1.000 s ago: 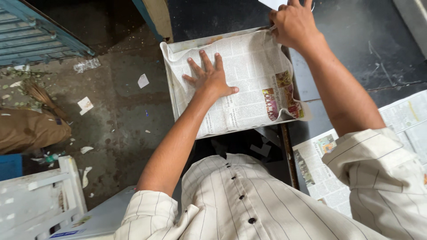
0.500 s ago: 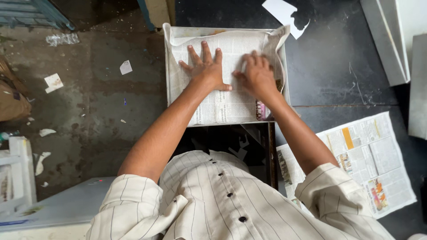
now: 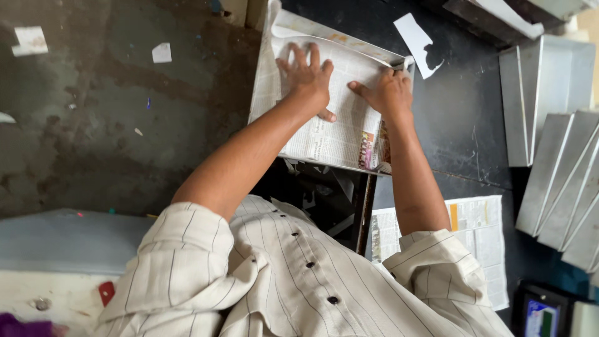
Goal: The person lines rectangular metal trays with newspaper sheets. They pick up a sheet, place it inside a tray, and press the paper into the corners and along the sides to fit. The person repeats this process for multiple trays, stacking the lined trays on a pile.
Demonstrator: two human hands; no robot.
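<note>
The printed newspaper sheet (image 3: 337,134) lining the shallow rectangular tray (image 3: 274,25) is thin matt paper, creased and buckled at its edges. The bare left hand (image 3: 309,80) and bare right hand (image 3: 388,93) lie flat on it. The black tabletop (image 3: 462,125) looks smooth but scratched and dull. The grey metal trays (image 3: 549,93) stacked on it have a brushed, faintly shiny finish. The concrete floor (image 3: 112,125) is rough and stained. The cream striped shirt (image 3: 281,281) is soft woven cloth.

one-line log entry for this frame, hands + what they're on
left hand: flat on newspaper | right hand: pressing newspaper at tray edge | nearby: metal trays, paper scrap
</note>
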